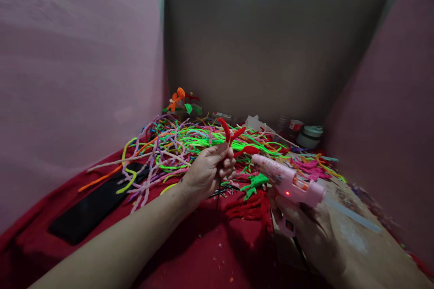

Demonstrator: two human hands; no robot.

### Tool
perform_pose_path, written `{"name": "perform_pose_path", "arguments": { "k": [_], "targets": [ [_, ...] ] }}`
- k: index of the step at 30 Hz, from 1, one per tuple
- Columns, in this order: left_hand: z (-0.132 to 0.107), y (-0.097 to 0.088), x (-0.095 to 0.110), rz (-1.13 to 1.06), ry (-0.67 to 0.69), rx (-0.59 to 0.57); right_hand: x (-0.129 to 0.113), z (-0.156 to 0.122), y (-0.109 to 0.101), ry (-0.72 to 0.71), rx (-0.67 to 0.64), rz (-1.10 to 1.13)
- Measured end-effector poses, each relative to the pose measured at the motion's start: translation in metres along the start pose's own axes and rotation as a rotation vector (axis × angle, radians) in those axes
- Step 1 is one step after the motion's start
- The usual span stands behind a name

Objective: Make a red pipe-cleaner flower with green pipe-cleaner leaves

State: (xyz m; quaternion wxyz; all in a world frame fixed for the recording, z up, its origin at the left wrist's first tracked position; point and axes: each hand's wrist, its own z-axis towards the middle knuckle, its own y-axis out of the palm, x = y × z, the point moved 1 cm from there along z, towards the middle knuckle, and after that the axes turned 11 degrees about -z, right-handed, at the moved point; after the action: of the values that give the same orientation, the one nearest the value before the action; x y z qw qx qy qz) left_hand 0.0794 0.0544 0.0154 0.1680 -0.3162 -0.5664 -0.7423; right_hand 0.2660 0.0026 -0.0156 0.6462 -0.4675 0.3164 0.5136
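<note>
My left hand (209,169) is closed around a red pipe-cleaner flower (233,137) on a thin dark stem, holding it upright over the red cloth (210,244). My right hand (310,226) grips a pink hot glue gun (288,180). Its red light is on and its nozzle points left, close to the red petals. A clear glue stick (352,214) sticks out of the gun's back. Between the hands lie a green pipe-cleaner piece (254,184) and a heap of red pieces (247,207).
A tangle of coloured pipe cleaners (176,144) covers the table behind my hands. An orange pipe-cleaner flower (178,97) stands at the back. A black flat object (95,205) lies on the left. Two small jars (308,135) stand at the back right. Cardboard and pink walls enclose the table.
</note>
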Motion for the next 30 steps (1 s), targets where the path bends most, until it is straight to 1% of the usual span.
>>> {"name": "perform_pose_path", "arguments": {
  "k": [5,12,18,21,25,30],
  "targets": [
    [0.0005,-0.0003,-0.0006,-0.001,-0.008,-0.020,-0.0026,0.0012,0.0003,-0.001,0.019,-0.014],
    [0.0001,0.0008,-0.0004,0.016,-0.006,-0.007,-0.0022,0.0000,-0.0006,0.009,-0.014,-0.023],
    [-0.0005,0.0019,-0.0003,0.009,-0.009,-0.007,-0.0047,0.0015,0.0011,0.018,0.027,-0.026],
    [-0.0002,0.0014,-0.0001,0.013,-0.008,-0.007,-0.0048,0.0015,0.0014,0.030,0.025,-0.026],
    [0.0001,0.0005,0.0000,0.018,-0.006,-0.015,-0.0049,0.0009,-0.0007,0.002,0.027,-0.039],
    [-0.0004,0.0011,-0.0003,0.017,-0.005,-0.006,-0.0092,0.0009,-0.0006,-0.060,-0.017,-0.043]
  ]
}}
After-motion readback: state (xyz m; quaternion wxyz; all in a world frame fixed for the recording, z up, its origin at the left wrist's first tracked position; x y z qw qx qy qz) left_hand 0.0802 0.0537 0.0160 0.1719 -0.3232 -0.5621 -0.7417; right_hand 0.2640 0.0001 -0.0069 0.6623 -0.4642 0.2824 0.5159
